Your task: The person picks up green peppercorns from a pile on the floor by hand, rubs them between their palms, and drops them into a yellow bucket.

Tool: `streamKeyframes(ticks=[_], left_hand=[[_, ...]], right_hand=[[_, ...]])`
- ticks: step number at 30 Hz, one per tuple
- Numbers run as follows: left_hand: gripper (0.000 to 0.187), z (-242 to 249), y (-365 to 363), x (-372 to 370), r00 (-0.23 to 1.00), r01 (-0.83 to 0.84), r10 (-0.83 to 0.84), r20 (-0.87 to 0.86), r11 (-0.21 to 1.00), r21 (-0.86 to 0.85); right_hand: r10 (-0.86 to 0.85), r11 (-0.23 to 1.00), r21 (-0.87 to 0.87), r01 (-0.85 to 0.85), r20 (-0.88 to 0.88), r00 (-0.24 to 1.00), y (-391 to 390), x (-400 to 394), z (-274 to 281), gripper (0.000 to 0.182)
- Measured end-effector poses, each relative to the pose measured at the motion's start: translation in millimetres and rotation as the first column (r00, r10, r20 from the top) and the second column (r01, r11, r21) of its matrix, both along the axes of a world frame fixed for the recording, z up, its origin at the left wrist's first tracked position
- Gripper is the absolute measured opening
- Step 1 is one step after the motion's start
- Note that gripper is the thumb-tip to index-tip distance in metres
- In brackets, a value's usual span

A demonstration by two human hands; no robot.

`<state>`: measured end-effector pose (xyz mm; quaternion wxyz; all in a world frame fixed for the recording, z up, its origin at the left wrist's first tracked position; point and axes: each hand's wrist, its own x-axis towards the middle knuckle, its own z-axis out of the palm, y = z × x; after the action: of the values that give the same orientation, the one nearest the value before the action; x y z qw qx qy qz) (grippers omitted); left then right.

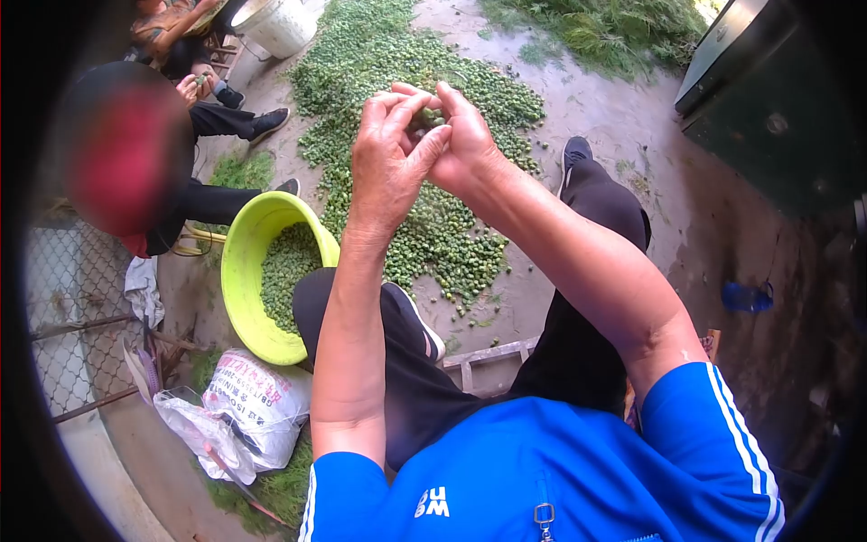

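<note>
Raised over the green heap, my left hand (388, 154) and my right hand (465, 140) meet, their fingers curled round a few small green pods or fruits (432, 117). Both hands are closed on these; how they are shared between the palms is partly hidden. Below and beyond them a large pile of small green fruits (352, 81) spreads over the ground. Beside my left knee a yellow-green bucket (239, 280) leans, with more of the green fruits (289, 271) inside.
Two people sit at the left, one with a hand (190, 88) near small green pieces. White sacks (257, 406) lie at lower left by a wire fence (81, 280). White buckets (275, 25), leafy branches (614, 27), a dark cabinet (777, 117) and a blue object (747, 296) stand or lie around.
</note>
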<state>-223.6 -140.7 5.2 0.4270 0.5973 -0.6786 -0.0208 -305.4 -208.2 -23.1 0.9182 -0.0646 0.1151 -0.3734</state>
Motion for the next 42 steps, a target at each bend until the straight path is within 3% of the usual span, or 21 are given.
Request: streamKeyframes(ticks=[6,10,12,15,19,21,22,23,24,25,26,28,36,38,42], left_hand=[[0.025,3,4,-5,0.969,0.068,-0.048,-0.241,0.995,0.076],[0.021,0,8,-5,0.958,0.045,-0.015,-0.286,0.994,0.098],[0.020,-6,7,-1,0.904,0.081,-0.039,-0.427,0.993,0.082],[0.021,-5,7,1,0.895,0.087,-0.010,-0.446,0.984,0.155],[0.020,-11,3,-1,0.817,0.110,-0.067,-0.572,0.993,0.042],[0.016,-6,3,2,0.438,0.213,-0.145,-0.887,0.976,-0.054],[0.016,-4,4,7,0.439,0.213,-0.145,-0.887,0.976,-0.054],[0.015,-1,5,15,0.171,0.282,-0.184,-0.968,0.951,-0.131],[0.013,2,6,21,-0.113,0.325,-0.196,-0.974,0.919,-0.223],[0.015,4,5,25,-0.265,0.337,-0.212,-0.941,0.894,-0.296],[0.015,5,6,27,-0.264,0.337,-0.211,-0.941,0.894,-0.295],[0.021,13,10,26,-0.523,0.347,-0.209,-0.826,0.833,-0.430],[0.020,-7,6,39,-0.549,0.364,-0.187,-0.814,0.824,-0.435],[0.020,-2,7,33,-0.483,0.275,-0.207,-0.851,0.886,-0.372],[0.023,3,8,24,-0.387,0.302,-0.118,-0.914,0.921,-0.247]], right_hand=[[0.011,1.000,-0.002,-0.011,0.058,0.998,4,1,3,0.055],[0.016,1.000,0.022,-0.018,0.074,0.997,7,3,3,0.055],[0.014,0.999,0.043,-0.018,0.097,0.995,7,4,3,0.055],[-0.012,1.000,0.023,0.011,0.055,0.998,5,4,1,0.056],[-0.040,0.997,0.068,0.036,0.050,0.998,3,4,-3,0.051],[-0.042,0.996,0.074,0.040,0.032,0.999,3,3,-2,0.051],[-0.053,0.992,0.118,0.044,0.071,0.996,3,3,0,0.050],[-0.065,0.986,0.162,0.047,0.109,0.992,3,2,3,0.050],[-0.066,0.986,0.162,0.048,0.110,0.992,3,2,5,0.050],[-0.078,0.985,0.164,0.056,0.134,0.988,3,3,7,0.050],[-0.090,0.984,0.166,0.063,0.158,0.983,3,3,9,0.050],[-0.079,0.986,0.157,0.050,0.184,0.980,1,3,9,0.051],[-0.080,0.990,0.126,0.057,0.190,0.978,1,0,10,0.052],[-0.078,0.991,0.120,0.056,0.188,0.979,2,0,11,0.052],[-0.084,0.991,0.113,0.069,0.134,0.987,2,-1,13,0.054]])
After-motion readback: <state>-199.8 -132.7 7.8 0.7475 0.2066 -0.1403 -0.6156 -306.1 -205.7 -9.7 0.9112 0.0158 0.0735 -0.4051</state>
